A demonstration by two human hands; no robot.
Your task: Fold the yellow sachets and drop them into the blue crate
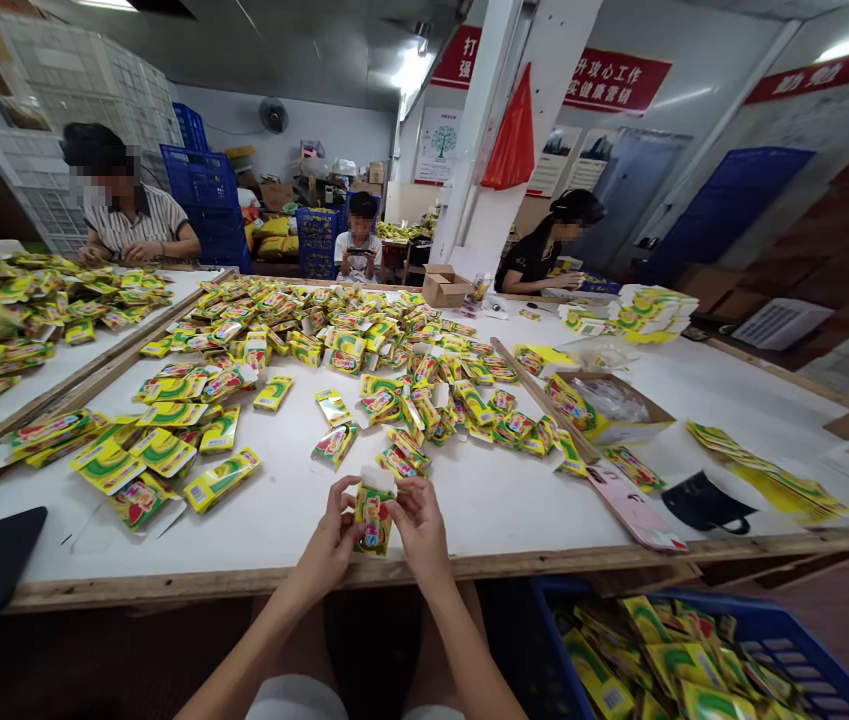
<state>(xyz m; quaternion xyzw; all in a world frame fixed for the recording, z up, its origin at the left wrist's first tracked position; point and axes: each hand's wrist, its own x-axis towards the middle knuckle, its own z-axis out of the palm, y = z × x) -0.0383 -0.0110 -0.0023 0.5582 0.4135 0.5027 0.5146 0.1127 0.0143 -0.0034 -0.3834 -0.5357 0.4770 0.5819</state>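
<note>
A small yellow-and-green printed carton [374,518] stands upright between my two hands at the table's front edge, its white top flap raised. My left hand [335,525] grips the carton's left side with thumb and fingers. On the right side, the fingers of my right hand [418,515] pinch it near the top. Just beyond lie more cartons [334,443] of the same print, which run into a wide heap [349,340]. To the left is a looser group of cartons [161,450], some with flaps open.
A blue crate [784,640] full of cartons sits below the table at right. On the table's right are a pink phone [638,508], a dark mug [705,502] and an open box [611,405] with clear plastic. Wooden strips [94,390] divide the white tabletop. Several people sit beyond.
</note>
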